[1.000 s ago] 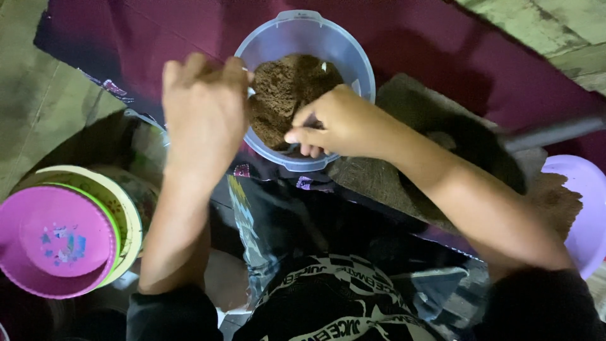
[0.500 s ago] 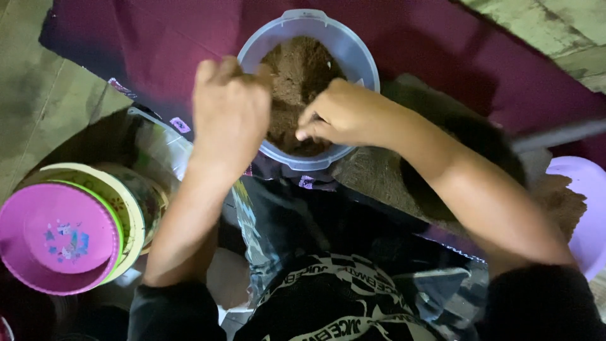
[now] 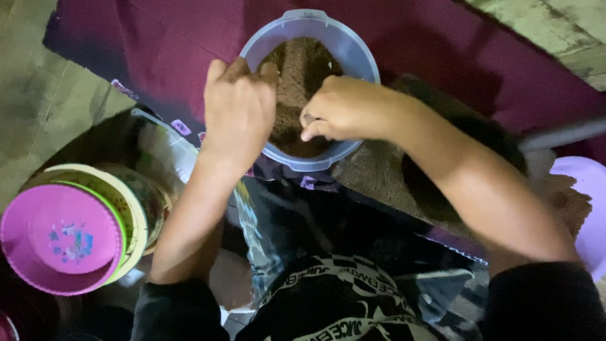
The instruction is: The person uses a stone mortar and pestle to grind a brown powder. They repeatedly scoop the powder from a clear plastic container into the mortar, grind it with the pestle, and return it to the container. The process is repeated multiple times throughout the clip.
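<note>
A translucent bluish plastic bucket (image 3: 360,55) stands on a dark red cloth in front of me, filled with brown crumbly soil (image 3: 302,76). My left hand (image 3: 238,110) rests on the bucket's left rim, fingers curled over the edge at the soil. Over the near side of the bucket, my right hand (image 3: 344,107) has its fingers bent and pinched together on the soil. I cannot tell whether either hand holds a clump.
A stack of plastic bowls (image 3: 60,237), pink on top with green and cream rims below, sits at the lower left. More loose brown soil (image 3: 379,173) lies heaped right of the bucket. A lilac plastic container (image 3: 584,202) shows at the right edge. The dark red cloth (image 3: 158,38) covers the ground.
Both hands have shifted slightly toward the bucket's near side. The right hand has moved lower over the soil and the soil surface looks more spread out.
</note>
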